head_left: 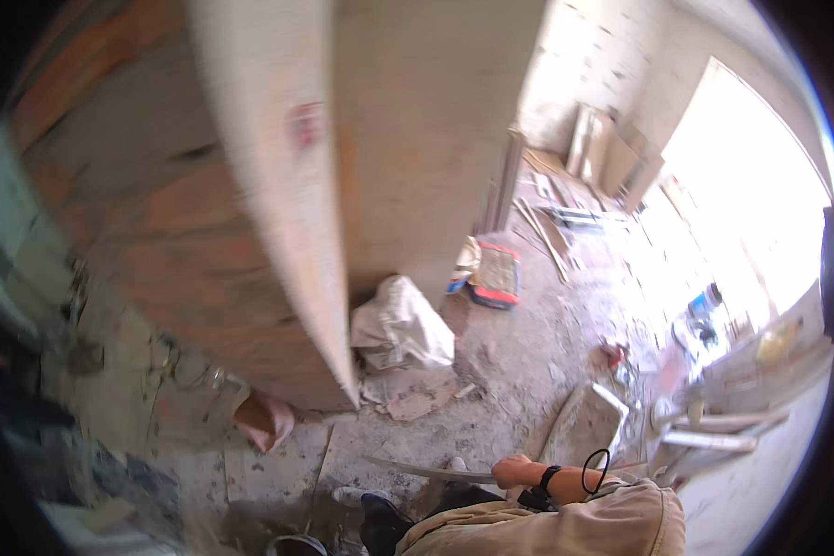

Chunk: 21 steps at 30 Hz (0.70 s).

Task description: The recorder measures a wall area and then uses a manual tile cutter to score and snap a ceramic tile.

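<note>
My right hand [512, 471], with a black band on its wrist, is closed on one end of a long, thin grey strip [417, 469]. The strip points left, above my dark trouser legs and the dusty floor, and narrows to its far end; whether it is a blade or a flat bar is too blurred to tell. My left hand does not show. At the lower edge, left of my legs, a round dark thing with a pale rim [296, 545] is partly cut off.
A wall corner [296, 232] stands close in front. At its foot lie a white sack [403, 324] and a red-edged bag [498, 275]. A brownish-pink scrap [264, 422] lies to the left. Boards [607, 153] lean at the far wall; a pale slab [588, 422] and planks are on the right.
</note>
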Each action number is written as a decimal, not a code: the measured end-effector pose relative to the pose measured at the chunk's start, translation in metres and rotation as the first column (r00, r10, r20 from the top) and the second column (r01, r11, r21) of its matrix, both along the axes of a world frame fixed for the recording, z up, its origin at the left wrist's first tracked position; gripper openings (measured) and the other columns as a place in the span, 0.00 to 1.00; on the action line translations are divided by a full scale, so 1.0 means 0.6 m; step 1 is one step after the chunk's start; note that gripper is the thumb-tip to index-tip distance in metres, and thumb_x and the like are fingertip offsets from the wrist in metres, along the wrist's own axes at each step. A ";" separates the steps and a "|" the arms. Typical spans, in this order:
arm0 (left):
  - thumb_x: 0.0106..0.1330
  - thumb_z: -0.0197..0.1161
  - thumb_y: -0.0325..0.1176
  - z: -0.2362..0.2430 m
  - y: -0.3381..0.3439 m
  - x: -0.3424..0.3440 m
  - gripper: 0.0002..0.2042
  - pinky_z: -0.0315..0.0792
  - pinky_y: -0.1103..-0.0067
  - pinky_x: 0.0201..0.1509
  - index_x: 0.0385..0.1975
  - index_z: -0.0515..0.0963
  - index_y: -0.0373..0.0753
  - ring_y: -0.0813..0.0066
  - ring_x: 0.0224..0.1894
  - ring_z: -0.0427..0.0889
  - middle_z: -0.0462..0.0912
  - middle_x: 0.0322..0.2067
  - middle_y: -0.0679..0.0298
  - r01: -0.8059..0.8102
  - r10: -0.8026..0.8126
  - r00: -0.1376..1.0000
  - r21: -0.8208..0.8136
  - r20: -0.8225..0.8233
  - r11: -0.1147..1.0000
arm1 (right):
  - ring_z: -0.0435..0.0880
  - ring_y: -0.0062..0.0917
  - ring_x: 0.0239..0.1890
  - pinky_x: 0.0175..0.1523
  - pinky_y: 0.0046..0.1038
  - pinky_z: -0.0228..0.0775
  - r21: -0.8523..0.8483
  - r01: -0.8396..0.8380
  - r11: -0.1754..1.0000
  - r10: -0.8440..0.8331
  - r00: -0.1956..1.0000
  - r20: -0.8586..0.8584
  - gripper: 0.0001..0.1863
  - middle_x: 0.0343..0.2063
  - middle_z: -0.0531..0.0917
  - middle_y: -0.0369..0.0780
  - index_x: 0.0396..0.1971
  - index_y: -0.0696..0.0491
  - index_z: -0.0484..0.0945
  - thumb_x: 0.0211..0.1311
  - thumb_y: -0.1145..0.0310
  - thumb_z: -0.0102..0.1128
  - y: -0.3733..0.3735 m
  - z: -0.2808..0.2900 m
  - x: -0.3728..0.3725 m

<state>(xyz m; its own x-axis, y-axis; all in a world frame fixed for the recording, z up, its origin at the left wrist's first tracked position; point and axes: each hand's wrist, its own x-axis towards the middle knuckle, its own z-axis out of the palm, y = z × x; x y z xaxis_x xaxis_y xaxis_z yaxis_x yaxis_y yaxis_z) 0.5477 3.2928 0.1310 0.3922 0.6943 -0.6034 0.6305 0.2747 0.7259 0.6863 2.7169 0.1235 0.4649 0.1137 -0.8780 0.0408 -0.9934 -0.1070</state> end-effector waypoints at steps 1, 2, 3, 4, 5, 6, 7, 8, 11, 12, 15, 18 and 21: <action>0.62 0.55 0.37 -0.003 -0.033 0.030 0.12 0.72 0.68 0.35 0.42 0.69 0.39 0.62 0.31 0.76 0.75 0.34 0.54 -0.017 0.024 0.999 -0.142 0.046 0.990 | 0.82 0.35 0.43 0.43 0.36 0.74 0.014 0.052 0.999 -0.052 0.999 0.004 0.14 0.37 0.83 0.42 0.35 0.51 0.82 0.47 0.65 0.55 -0.035 -0.005 -0.024; 0.63 0.55 0.37 -0.006 -0.062 0.055 0.11 0.71 0.68 0.35 0.41 0.69 0.39 0.63 0.31 0.75 0.74 0.33 0.54 -0.021 0.041 0.997 -0.257 0.071 0.966 | 0.81 0.35 0.43 0.43 0.36 0.74 0.011 0.087 0.996 -0.088 0.996 0.012 0.15 0.38 0.83 0.42 0.36 0.51 0.82 0.47 0.66 0.55 -0.070 -0.005 -0.046; 0.64 0.54 0.37 -0.008 -0.083 0.085 0.10 0.71 0.67 0.35 0.39 0.69 0.39 0.63 0.31 0.75 0.74 0.33 0.55 -0.003 0.034 0.996 -0.340 0.084 0.940 | 0.81 0.34 0.43 0.43 0.36 0.74 0.013 0.136 0.991 -0.136 0.990 0.019 0.15 0.38 0.83 0.42 0.36 0.51 0.82 0.47 0.66 0.55 -0.094 -0.005 -0.072; 0.64 0.53 0.37 -0.010 -0.105 0.106 0.10 0.71 0.67 0.35 0.38 0.69 0.39 0.63 0.30 0.74 0.74 0.32 0.56 0.019 0.017 0.996 -0.407 0.084 0.913 | 0.82 0.35 0.40 0.43 0.34 0.74 0.018 0.191 0.981 -0.192 0.980 0.051 0.12 0.35 0.83 0.42 0.32 0.49 0.83 0.47 0.65 0.55 -0.125 -0.003 -0.096; 0.65 0.53 0.38 -0.012 -0.131 0.128 0.10 0.71 0.67 0.35 0.37 0.70 0.38 0.63 0.30 0.74 0.73 0.31 0.56 0.040 -0.006 0.997 -0.457 0.077 0.888 | 0.82 0.34 0.40 0.42 0.34 0.74 0.014 0.230 0.973 -0.230 0.970 0.073 0.13 0.35 0.84 0.41 0.33 0.49 0.83 0.47 0.65 0.56 -0.155 -0.031 -0.132; 0.65 0.52 0.38 -0.012 -0.158 0.138 0.09 0.70 0.67 0.35 0.35 0.70 0.38 0.64 0.30 0.73 0.73 0.30 0.57 0.044 -0.013 0.998 -0.497 0.066 0.866 | 0.82 0.33 0.40 0.43 0.34 0.74 0.009 0.243 0.970 -0.243 0.967 0.078 0.13 0.35 0.84 0.41 0.34 0.48 0.83 0.47 0.64 0.56 -0.178 -0.026 -0.147; 0.66 0.52 0.38 -0.009 -0.175 0.152 0.09 0.70 0.67 0.35 0.34 0.70 0.38 0.64 0.29 0.73 0.72 0.30 0.57 0.059 -0.033 0.998 -0.520 0.060 0.852 | 0.83 0.33 0.40 0.43 0.33 0.74 0.001 0.254 0.967 -0.253 0.964 0.081 0.13 0.35 0.84 0.40 0.34 0.48 0.83 0.47 0.64 0.57 -0.199 -0.019 -0.160; 0.66 0.51 0.38 -0.007 -0.198 0.166 0.10 0.70 0.66 0.35 0.33 0.70 0.38 0.64 0.29 0.72 0.72 0.29 0.58 0.073 -0.053 0.997 -0.540 0.051 0.839 | 0.83 0.33 0.40 0.43 0.33 0.74 0.006 0.277 0.961 -0.277 0.957 0.086 0.13 0.35 0.84 0.40 0.34 0.48 0.83 0.47 0.64 0.57 -0.221 -0.025 -0.177; 0.68 0.49 0.39 -0.003 -0.262 0.219 0.12 0.69 0.66 0.35 0.29 0.70 0.37 0.65 0.28 0.70 0.71 0.27 0.60 0.124 -0.134 0.991 -0.585 0.028 0.801 | 0.83 0.33 0.41 0.44 0.33 0.74 0.008 0.363 0.932 -0.362 0.925 0.116 0.13 0.36 0.84 0.41 0.34 0.48 0.83 0.47 0.64 0.56 -0.264 -0.038 -0.217; 0.68 0.48 0.39 -0.008 -0.287 0.241 0.13 0.69 0.65 0.35 0.28 0.71 0.37 0.65 0.28 0.70 0.71 0.26 0.61 0.147 -0.164 0.986 -0.597 0.027 0.789 | 0.82 0.34 0.41 0.44 0.33 0.74 -0.007 0.443 0.896 -0.441 0.893 0.092 0.13 0.36 0.83 0.42 0.33 0.49 0.83 0.47 0.63 0.56 -0.277 -0.037 -0.225; 0.68 0.46 0.40 -0.025 -0.391 0.335 0.14 0.67 0.66 0.33 0.24 0.70 0.39 0.63 0.26 0.70 0.70 0.23 0.60 0.360 -0.375 0.922 -0.576 0.098 0.734 | 0.82 0.35 0.42 0.45 0.34 0.74 -0.017 0.584 0.812 -0.580 0.810 0.088 0.13 0.36 0.83 0.43 0.31 0.50 0.83 0.47 0.62 0.56 -0.297 -0.018 -0.252; 0.66 0.46 0.39 -0.105 -0.423 0.442 0.13 0.65 0.66 0.33 0.24 0.70 0.39 0.63 0.28 0.70 0.72 0.24 0.59 0.244 -0.355 0.928 -0.900 0.109 0.362 | 0.82 0.35 0.41 0.44 0.35 0.74 -0.024 0.715 0.699 -0.706 0.695 0.132 0.13 0.35 0.83 0.43 0.30 0.50 0.83 0.47 0.61 0.55 -0.305 -0.030 -0.280; 0.64 0.47 0.37 -0.137 -0.507 0.516 0.11 0.66 0.67 0.33 0.24 0.72 0.40 0.64 0.27 0.71 0.74 0.25 0.58 0.663 -0.714 0.653 -0.646 0.252 0.378 | 0.83 0.36 0.39 0.42 0.36 0.75 -0.021 0.813 0.582 -0.799 0.576 0.173 0.13 0.33 0.83 0.43 0.28 0.51 0.83 0.47 0.62 0.53 -0.295 -0.039 -0.313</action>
<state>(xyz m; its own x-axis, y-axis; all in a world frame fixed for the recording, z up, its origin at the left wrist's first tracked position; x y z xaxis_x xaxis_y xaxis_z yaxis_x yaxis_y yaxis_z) 0.8575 2.9885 0.0485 0.4954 -0.3731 -0.7844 0.8597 0.0813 0.5043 0.4986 2.5399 0.0998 0.4340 -0.4396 -0.7864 -0.7752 -0.6270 -0.0773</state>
